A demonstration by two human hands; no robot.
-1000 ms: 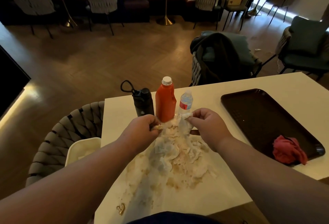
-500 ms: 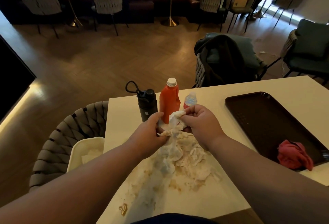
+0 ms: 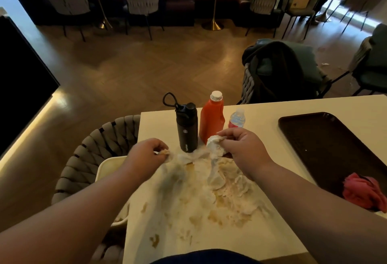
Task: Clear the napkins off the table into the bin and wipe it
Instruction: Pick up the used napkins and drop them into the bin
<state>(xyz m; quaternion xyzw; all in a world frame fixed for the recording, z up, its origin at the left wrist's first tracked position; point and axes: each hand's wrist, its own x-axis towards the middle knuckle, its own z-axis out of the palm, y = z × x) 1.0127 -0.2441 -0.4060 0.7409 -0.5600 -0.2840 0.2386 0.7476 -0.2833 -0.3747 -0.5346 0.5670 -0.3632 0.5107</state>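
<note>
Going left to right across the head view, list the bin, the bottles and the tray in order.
Cream plastic bin → black metal flask with loop handle → orange-red plastic bottle with white cap → small clear water bottle → dark brown rectangular tray.

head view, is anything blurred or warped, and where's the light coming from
Head view: motion blur smears the left hand and the napkin below it; the right hand is sharper; the wide lens slants things near the frame's edges; the room is dim, daylight enters top right.
</note>
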